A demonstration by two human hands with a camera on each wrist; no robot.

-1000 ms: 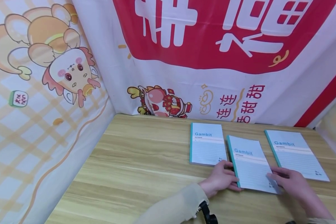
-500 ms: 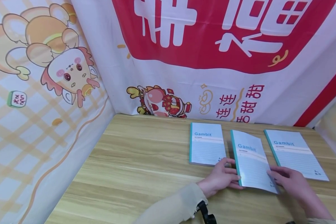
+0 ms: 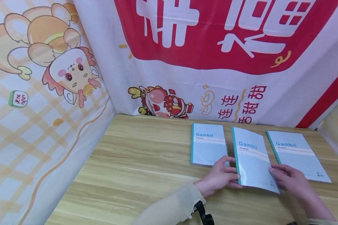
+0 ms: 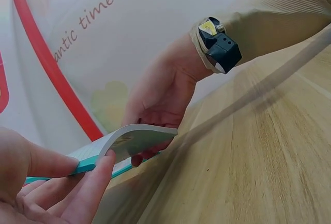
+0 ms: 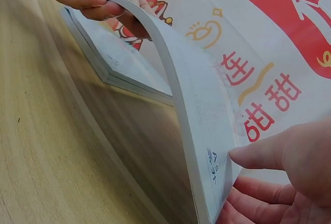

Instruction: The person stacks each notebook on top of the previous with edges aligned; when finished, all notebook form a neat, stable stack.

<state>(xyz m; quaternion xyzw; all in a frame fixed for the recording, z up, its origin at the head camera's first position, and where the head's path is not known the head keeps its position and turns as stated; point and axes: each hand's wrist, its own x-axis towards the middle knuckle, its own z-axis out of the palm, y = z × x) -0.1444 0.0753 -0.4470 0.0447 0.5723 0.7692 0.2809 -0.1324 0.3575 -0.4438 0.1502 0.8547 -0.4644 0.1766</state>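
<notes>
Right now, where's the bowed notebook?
Head view, right of centre: the bowed notebook is held off the table by the left hand and right hand, between the left-side notebook and the right-side notebook.

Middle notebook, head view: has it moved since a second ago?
Yes, up the picture: the middle notebook's top-left corner, then lower than the resting right notebook's, is now slightly higher.

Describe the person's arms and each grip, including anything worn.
The left grip and right grip are bare, ungloved. The left sleeve is beige, with a black device at its cuff. The right sleeve, also beige, looks finely ribbed and has a boxy black unit with a yellow label.
</notes>
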